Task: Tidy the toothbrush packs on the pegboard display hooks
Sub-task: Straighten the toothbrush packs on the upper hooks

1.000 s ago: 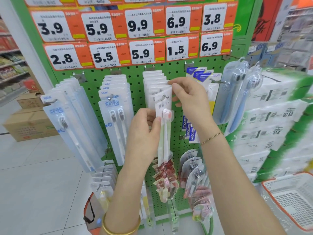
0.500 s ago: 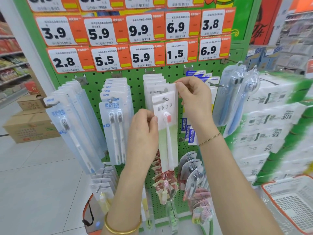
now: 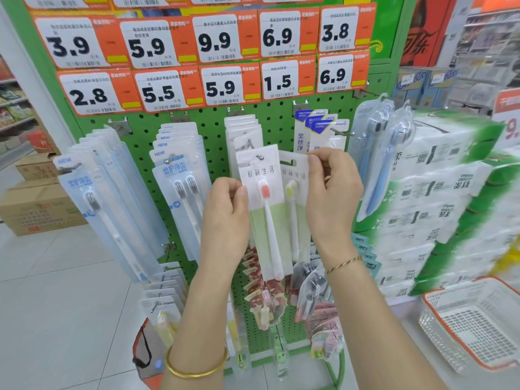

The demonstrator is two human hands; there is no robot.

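A green pegboard [image 3: 213, 128] carries several rows of toothbrush packs on hooks. On the middle hook hangs a white-and-green pack with a pink-headed brush [image 3: 266, 209]; my left hand [image 3: 225, 218] pinches its left edge. Beside it my right hand [image 3: 332, 198] holds a matching pack with a yellow-headed brush [image 3: 294, 198] by its top right corner. That pack is off the hook, its hang slot free. More white packs [image 3: 243, 128] hang behind on the same hook.
Blue-white packs hang at left [image 3: 107, 198] and centre-left [image 3: 180, 181], blue brushes [image 3: 377, 164] at right. Small packs [image 3: 264, 299] fill the lower hooks. Stacked tissue packs [image 3: 439, 198] and a white basket [image 3: 475, 325] stand at right. Cartons [image 3: 33, 204] sit on the floor at left.
My right hand has pulled a second pack, with a yellow-headed brush, off the hook and out to the right. The pink-brush pack stays on the hook with my left hand at its edge.
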